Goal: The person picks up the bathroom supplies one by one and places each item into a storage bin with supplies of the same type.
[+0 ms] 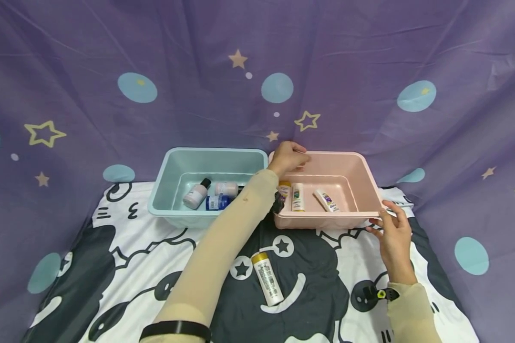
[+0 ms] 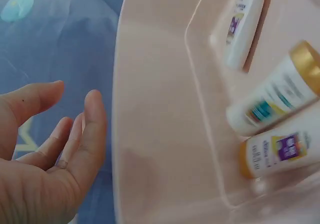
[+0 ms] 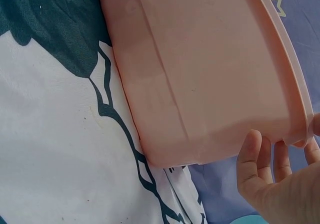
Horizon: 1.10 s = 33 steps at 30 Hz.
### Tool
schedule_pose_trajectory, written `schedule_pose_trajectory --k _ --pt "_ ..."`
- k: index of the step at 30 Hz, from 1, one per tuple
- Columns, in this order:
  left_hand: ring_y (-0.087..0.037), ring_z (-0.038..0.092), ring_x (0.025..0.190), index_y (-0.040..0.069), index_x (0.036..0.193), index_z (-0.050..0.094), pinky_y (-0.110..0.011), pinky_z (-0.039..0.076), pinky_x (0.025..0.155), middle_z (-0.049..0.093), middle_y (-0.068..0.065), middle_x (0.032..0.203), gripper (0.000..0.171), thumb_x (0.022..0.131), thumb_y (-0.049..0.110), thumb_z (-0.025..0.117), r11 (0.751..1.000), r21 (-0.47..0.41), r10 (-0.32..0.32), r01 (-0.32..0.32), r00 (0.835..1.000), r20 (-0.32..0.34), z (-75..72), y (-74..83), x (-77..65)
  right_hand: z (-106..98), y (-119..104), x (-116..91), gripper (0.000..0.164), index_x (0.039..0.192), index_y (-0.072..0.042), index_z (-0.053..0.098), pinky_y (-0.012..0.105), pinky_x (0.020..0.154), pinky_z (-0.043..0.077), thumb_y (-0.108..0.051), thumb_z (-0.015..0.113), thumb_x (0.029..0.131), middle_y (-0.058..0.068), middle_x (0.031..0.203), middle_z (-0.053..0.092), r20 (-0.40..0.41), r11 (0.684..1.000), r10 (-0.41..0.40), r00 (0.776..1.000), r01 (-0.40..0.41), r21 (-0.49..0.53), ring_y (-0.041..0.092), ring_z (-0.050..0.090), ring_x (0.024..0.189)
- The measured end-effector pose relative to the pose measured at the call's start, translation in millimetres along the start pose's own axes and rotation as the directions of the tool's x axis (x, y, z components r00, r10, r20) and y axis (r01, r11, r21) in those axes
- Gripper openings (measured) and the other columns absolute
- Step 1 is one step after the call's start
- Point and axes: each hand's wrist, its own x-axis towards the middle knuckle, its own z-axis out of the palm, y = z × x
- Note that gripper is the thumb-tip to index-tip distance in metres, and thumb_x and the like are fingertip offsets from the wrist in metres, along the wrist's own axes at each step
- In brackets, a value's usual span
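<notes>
A pink plastic bin [image 1: 317,219] holds a small white tube [image 1: 326,200], a white bottle [image 1: 298,197] and a gold-capped bottle [image 1: 285,189]. My left hand [image 1: 289,157] hovers at the bin's back-left corner. In the left wrist view its loosely bent fingers [image 2: 93,119] are beside the rim with a gap, holding nothing. At the front-right corner, my right hand [image 1: 396,243] holds the rim of the bin. The right wrist view shows its fingers [image 3: 250,156] against the outer wall under the lip, with a fingertip over the rim at the frame's edge.
A light blue bin [image 1: 159,205] stands left of the pink one, with a black-capped bottle [image 1: 195,195], a pale pink bottle [image 1: 226,188] and a blue bottle [image 1: 217,202] inside. A gold-capped white bottle [image 1: 267,281] lies on the patterned cloth in front. Behind hangs a purple curtain [image 1: 197,105].
</notes>
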Motion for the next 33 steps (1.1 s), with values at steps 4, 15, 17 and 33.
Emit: schedule_pose_trajectory --k 4,15,17,33 --pt "-0.022 0.070 0.078 -0.006 0.121 0.064 -0.040 0.060 0.079 0.069 -0.011 0.099 0.037 0.087 0.003 0.076 0.999 -0.010 0.041 -0.040 0.999 0.035 -7.0 8.7 -14.5 0.4 -0.7 0.8 0.036 0.132 -0.012 0.061 0.032 0.057 0.060 -0.016 0.069 0.097 0.011 0.112 0.058 -0.005 1.000 0.019 1.000 -0.019 0.011 0.022 0.067 0.080" --pt "-0.021 0.071 0.080 0.004 0.115 0.068 -0.034 0.062 0.070 0.070 -0.010 0.106 0.031 0.085 0.006 0.076 0.982 0.039 0.186 -0.186 0.983 -0.001 -33.4 3.3 -79.4 -2.9 -1.7 5.3 0.036 0.133 -0.015 0.061 0.032 0.056 0.060 -0.015 0.068 0.097 0.012 0.113 0.058 -0.021 0.999 0.039 0.999 -0.039 0.012 0.020 0.067 0.079" --pt "-0.021 0.072 0.081 0.003 0.117 0.067 -0.033 0.062 0.070 0.070 -0.011 0.108 0.032 0.086 0.006 0.076 0.976 0.045 0.214 -0.214 0.977 0.000 -38.2 -1.8 -93.6 -3.4 -1.8 6.5 0.037 0.133 -0.015 0.061 0.032 0.056 0.060 -0.016 0.068 0.098 0.011 0.113 0.058 -0.018 0.999 0.037 0.999 -0.037 0.011 0.019 0.067 0.079" --pt "-0.022 0.071 0.089 0.008 0.124 0.065 -0.035 0.062 0.070 0.067 -0.012 0.117 0.039 0.088 0.012 0.079 0.967 -0.007 0.254 -0.256 0.963 -0.092 -62.3 -63.3 -183.3 -5.8 -0.8 11.6 0.040 0.136 -0.013 0.059 0.032 0.055 0.060 -0.016 0.068 0.097 0.009 0.111 0.059 -0.027 0.999 0.039 0.999 -0.039 0.011 0.018 0.067 0.078"
